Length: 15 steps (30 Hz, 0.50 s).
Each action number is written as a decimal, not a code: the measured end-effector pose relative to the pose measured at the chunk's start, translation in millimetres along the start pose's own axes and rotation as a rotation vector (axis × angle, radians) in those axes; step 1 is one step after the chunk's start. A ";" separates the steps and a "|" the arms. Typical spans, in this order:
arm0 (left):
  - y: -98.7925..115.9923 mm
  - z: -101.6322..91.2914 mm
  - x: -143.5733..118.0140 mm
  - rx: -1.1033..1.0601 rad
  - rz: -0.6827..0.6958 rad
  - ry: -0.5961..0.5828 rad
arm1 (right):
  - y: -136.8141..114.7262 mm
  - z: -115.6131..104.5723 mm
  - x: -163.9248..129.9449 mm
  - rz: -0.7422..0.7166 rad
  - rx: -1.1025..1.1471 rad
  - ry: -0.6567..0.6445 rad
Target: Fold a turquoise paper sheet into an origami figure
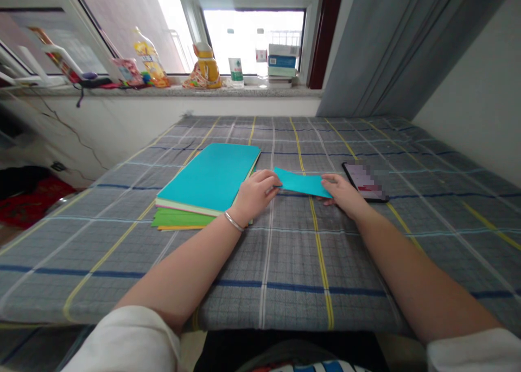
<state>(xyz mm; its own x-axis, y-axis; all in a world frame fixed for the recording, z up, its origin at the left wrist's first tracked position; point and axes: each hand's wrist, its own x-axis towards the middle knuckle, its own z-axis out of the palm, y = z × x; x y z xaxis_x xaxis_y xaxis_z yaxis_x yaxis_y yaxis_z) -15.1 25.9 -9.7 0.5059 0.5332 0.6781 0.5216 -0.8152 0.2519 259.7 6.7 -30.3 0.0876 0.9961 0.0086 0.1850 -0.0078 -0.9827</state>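
Turquoise paper (302,184) between stack (211,176) and phone (363,180)

A phone (363,182) lies at right. Boxes (282,61) stand on the far windowsill (163,92). A grey curtain (366,51) hangs far right.

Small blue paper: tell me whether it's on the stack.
No, the small blue paper is between the left hand and right hand, beside the stack.

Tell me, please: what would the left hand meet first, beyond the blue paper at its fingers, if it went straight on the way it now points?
Probably the right hand, which holds the other end of the blue paper; depth is hard to judge from this one view.
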 end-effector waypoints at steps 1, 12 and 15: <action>0.5 1.0 0.0 -0.020 0.023 -0.034 | 2.4 2.4 0.2 0.005 0.022 -0.004; -10.6 20.4 2.8 -0.645 -0.556 0.029 | -5.8 -0.3 -0.7 -0.052 0.136 -0.049; -11.5 21.7 3.1 -0.633 -0.539 0.003 | -3.3 1.0 -0.3 -0.097 0.080 -0.052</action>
<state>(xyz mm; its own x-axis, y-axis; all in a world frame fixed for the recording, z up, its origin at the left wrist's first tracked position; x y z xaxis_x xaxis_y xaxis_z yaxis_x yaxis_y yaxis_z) -4.6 41.8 -25.4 0.2949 0.8872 0.3548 0.2063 -0.4216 0.8830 258.1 6.6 -27.3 0.0218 0.9951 0.0965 0.1111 0.0935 -0.9894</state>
